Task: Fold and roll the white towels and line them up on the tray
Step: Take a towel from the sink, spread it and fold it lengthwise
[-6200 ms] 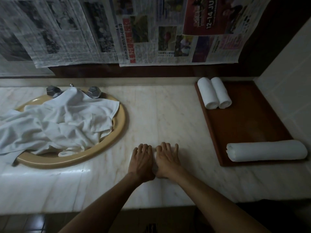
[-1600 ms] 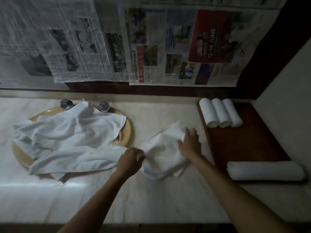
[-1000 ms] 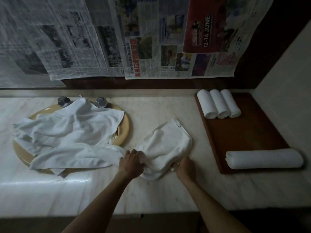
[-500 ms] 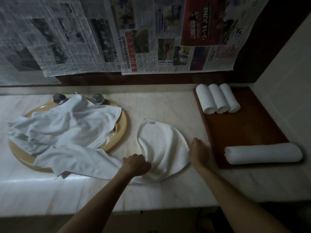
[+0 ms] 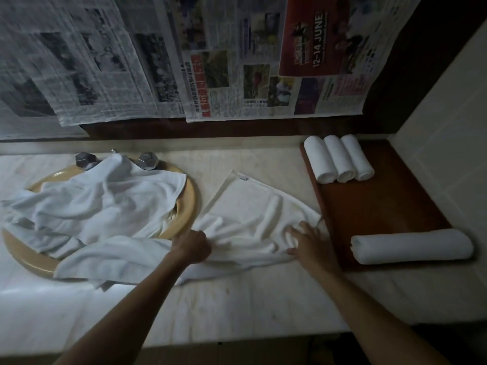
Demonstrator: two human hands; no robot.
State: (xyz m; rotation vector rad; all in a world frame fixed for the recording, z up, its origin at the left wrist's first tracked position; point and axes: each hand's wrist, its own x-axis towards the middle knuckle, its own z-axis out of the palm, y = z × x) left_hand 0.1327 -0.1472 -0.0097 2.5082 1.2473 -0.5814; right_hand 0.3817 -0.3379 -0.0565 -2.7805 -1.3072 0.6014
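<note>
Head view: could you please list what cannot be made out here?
- Beige oval sink: its bowl and tap spout are hidden by the heap of white towels.
- Left hand: its fingertips are buried in the spread white towel.
- Newspaper sheets: the small print is blurred.

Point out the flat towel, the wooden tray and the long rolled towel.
flat towel (image 5: 253, 206): head view, its spread middle.
wooden tray (image 5: 382, 206): head view, bare surface.
long rolled towel (image 5: 411, 246): head view, middle of the roll.
</note>
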